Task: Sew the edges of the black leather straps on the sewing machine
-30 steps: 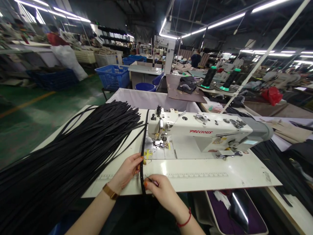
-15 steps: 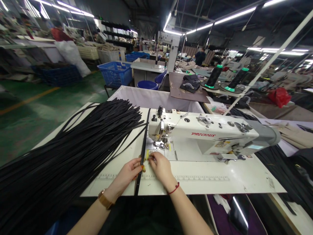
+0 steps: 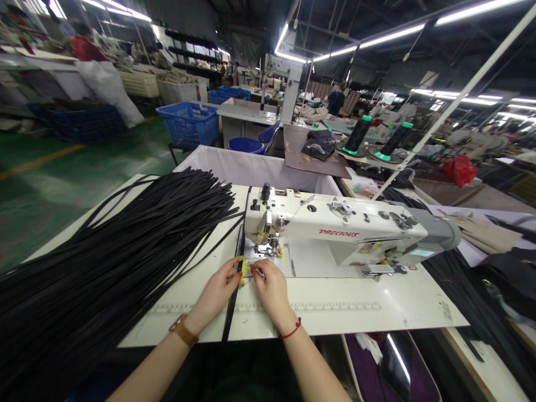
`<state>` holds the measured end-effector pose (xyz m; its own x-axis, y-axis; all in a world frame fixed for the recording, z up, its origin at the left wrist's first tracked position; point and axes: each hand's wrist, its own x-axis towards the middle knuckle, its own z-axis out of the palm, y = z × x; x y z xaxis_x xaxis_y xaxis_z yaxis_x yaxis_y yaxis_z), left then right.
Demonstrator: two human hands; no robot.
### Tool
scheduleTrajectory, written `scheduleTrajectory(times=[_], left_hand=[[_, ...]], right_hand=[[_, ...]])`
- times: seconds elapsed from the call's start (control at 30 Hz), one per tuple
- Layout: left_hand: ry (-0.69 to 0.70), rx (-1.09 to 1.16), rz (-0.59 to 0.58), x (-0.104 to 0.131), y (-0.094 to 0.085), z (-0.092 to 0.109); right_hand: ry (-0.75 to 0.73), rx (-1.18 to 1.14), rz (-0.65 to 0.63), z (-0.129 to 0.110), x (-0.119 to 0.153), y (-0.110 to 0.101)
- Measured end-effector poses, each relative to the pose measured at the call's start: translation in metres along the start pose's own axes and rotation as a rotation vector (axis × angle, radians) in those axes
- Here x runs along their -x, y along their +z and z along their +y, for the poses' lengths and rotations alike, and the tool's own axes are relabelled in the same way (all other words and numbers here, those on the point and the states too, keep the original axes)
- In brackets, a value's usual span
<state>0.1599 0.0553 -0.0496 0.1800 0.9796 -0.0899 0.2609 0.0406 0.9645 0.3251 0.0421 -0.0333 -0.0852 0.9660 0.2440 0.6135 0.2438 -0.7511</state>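
Black strap [image 3: 230, 314], one, between two hands [image 3: 247, 285].

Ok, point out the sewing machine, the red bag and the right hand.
Sewing machine [image 3: 297, 225], head view: white arm, left of the red lettering.
Red bag [image 3: 459, 171], head view: its crumpled middle.
Right hand [image 3: 273, 283], head view: its back.

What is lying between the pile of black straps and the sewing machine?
Between the pile and the machine, one single strap lies on the tabletop, with the left hand at it. The head view shows this.
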Motion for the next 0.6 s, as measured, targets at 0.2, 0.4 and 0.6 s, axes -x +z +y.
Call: scheduleTrajectory(times=[0.2,0.4,0.6], left_hand=[[-0.064,0.063,-0.11,-0.028,0.006,-0.006],[-0.166,0.045,-0.287,-0.058,0.004,-0.004],[-0.112,-0.025,-0.369,-0.073,0.002,0.002]], right_hand=[[-0.077,-0.112,-0.024,0.005,0.004,-0.001],[-0.1,0.003,-0.169,0.005,0.004,-0.006],[0.013,0.247,-0.202,-0.002,0.011,-0.01]])
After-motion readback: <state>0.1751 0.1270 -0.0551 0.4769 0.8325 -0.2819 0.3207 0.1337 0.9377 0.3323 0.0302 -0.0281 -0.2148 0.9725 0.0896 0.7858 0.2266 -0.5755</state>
